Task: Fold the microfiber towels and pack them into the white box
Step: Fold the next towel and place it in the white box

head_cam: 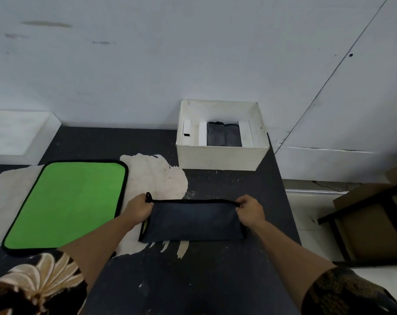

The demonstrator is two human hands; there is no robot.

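Lying folded on the table [215, 280], nearer the person than the white box [220, 158] and a little to its left, the dark towel [193, 221] makes a long band with a black-bound far edge. The left hand [137, 210] pinches its far left corner, right beside a small hanging loop [148, 196]. The right hand [249, 211] pinches the far right corner, so the edge runs taut between them.

It looks soft, light and limp. I'd judge it will sag wherever it goes unsupported, so those bound corners are the sensible hold, and the pile should keep the layers from sliding.

A green towel [65, 205] lies spread open, well to the left of the box and nearer the person. Inside the box, grey folded towels [224, 135] stand between white dividers [202, 134].

The table is dark, its coating worn to pale patches left of the box. Behind the box rises a pale, scuffed wall [147, 64]; off to its right sits cardboard [370, 233] on a light floor.
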